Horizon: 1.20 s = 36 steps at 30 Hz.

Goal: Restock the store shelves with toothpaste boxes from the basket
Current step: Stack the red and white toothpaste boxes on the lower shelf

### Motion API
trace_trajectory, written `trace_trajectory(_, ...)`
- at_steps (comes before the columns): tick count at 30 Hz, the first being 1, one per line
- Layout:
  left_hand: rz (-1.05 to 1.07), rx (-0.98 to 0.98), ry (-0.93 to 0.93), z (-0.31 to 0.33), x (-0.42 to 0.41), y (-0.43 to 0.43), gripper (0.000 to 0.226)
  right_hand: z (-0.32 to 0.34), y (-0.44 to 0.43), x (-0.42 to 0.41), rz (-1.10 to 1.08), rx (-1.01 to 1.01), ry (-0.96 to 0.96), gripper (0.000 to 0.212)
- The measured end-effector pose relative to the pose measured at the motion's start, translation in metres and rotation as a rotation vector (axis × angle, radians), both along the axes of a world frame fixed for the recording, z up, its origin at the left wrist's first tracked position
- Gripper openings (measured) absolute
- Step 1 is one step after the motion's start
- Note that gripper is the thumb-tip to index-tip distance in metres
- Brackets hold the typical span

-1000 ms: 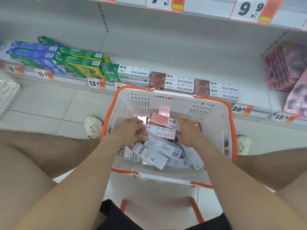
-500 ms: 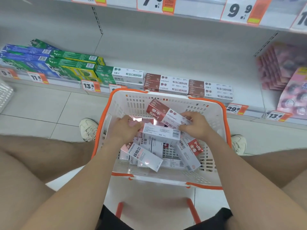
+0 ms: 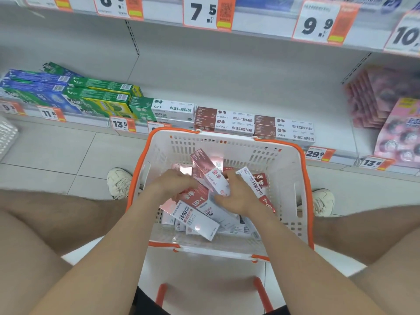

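Note:
A white basket with an orange rim (image 3: pixel 293 183) stands on the floor between my knees. Several red-and-white toothpaste boxes lie loose in it. My right hand (image 3: pixel 236 196) grips one red-and-white toothpaste box (image 3: pixel 210 176), tilted up on end over the pile. My left hand (image 3: pixel 172 184) rests on the boxes to its left, its fingers curled down among them; what they grip is hidden. On the bottom shelf (image 3: pixel 238 87) behind the basket, matching red-and-white boxes (image 3: pixel 225 120) lie stacked two high, beside a green-and-white stack (image 3: pixel 162 109).
Green and blue toothpaste boxes (image 3: pixel 68 94) fill the shelf's left end. Pink packs (image 3: pixel 384 103) stand at the right. Orange price tags line the shelf edges. Another white basket (image 3: pixel 6 135) sits at the far left. My shoes flank the basket on the tiled floor.
My hands have shifted among the boxes in the basket. The right hand has tipped one red-and-white box more upright. The view moved slightly closer to the shelf.

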<state>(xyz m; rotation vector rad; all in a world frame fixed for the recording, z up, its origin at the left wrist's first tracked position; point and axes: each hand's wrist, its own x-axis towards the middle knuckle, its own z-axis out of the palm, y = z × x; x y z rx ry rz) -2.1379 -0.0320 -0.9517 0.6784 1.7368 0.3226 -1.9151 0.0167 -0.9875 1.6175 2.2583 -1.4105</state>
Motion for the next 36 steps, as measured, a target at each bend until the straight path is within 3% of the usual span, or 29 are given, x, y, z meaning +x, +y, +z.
trace_trajectory(3, -0.166, 0.107, 0.004, 0.011, 0.007, 0.001, 0.022, 0.007, 0.015, 0.005, -0.057, -0.059, 0.012, 0.063)
trace_trajectory(5, -0.198, 0.185, 0.014, 0.020, 0.014, 0.003, 0.032, 0.014, 0.024, 0.013, -0.094, -0.109, 0.026, 0.047)
trace_trajectory(8, -0.182, 0.276, 0.103, 0.023, 0.021, 0.009, 0.022, 0.022, 0.033, 0.028, -0.103, -0.112, 0.041, 0.037)
trace_trajectory(13, 0.261, 0.326, 0.226, 0.020, 0.020, 0.014, 0.038, 0.020, 0.033, 0.038, -0.226, -0.089, 0.101, 0.041)
trace_trajectory(15, 0.404, 0.262, 0.117, 0.015, 0.010, 0.013, 0.045, 0.020, 0.032, 0.035, -0.221, -0.027, 0.119, 0.040)
trace_trajectory(19, 0.515, 0.212, -0.052, 0.005, 0.000, 0.006, 0.035, 0.016, 0.029, 0.022, -0.029, 0.072, 0.038, 0.061)
trace_trajectory(22, 0.599, 0.166, -0.140, 0.002, -0.001, 0.002, 0.043, 0.011, 0.021, 0.016, 0.054, 0.112, -0.052, 0.066)
trace_trajectory(27, 0.608, 0.107, -0.024, -0.014, -0.006, 0.005, 0.059, 0.011, 0.020, 0.008, 0.032, 0.076, 0.018, 0.068)
trace_trajectory(32, 0.561, 0.109, 0.122, -0.014, -0.005, 0.009, 0.057, 0.006, 0.007, -0.004, 0.292, 0.175, -0.218, 0.125)
trace_trajectory(36, 0.469, 0.108, 0.153, -0.012, -0.004, 0.010, 0.052, -0.007, -0.005, -0.011, 0.257, 0.279, -0.294, 0.129)
